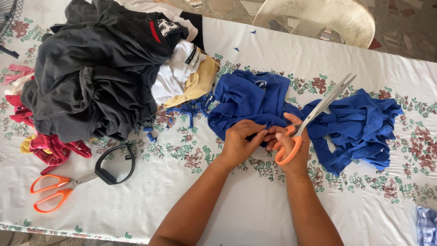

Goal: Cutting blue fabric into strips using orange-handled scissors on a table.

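1. Two hands meet at the table's (255, 214) middle: the left hand (241, 143) has its fingers pinching the blue cloth (250, 100).
2. The right hand (293, 150) has its fingers grasping orange-handled scissors (314, 116), metal blades parted, pointing far-right.
3. This cloth is soft, crumpled, partly in strips.

The orange-handled scissors (306, 124) are held upright-tilted, steel blades parted and pointing up to the right, over the blue cloth (255, 102). That crumpled blue cloth lies just right of the dark clothes pile.
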